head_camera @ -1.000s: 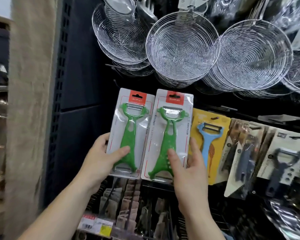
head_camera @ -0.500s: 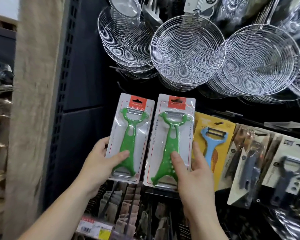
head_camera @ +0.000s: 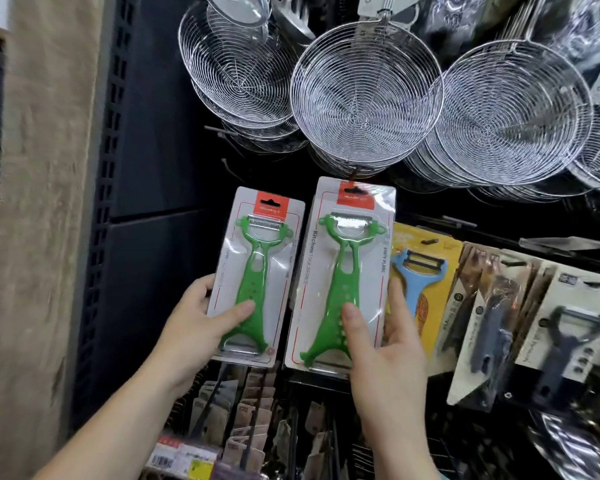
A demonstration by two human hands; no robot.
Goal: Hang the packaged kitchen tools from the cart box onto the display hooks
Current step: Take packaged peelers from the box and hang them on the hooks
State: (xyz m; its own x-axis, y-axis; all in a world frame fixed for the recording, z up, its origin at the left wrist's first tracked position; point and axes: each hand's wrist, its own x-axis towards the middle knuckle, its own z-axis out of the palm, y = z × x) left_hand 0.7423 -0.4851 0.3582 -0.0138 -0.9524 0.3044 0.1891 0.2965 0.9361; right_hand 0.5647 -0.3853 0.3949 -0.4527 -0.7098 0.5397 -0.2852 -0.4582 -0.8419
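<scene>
Mid-frame, the left hand point(head_camera: 191, 327) and right hand point(head_camera: 385, 355) are each pinching a green peeler pack point(head_camera: 257, 275), needing hang-holes aligned with hooks.

Right pack raised toward the skimmers
The right hand point(head_camera: 385, 362) has lifted its green peeler pack point(head_camera: 343, 271) higher than the left pack point(head_camera: 257, 275)

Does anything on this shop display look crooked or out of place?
Nothing looks damaged or spilled. The grey peeler packs right of the blue peeler pack hang tilted and overlap. The two green peeler packs are not hung; the left hand and right hand hold them.
</scene>
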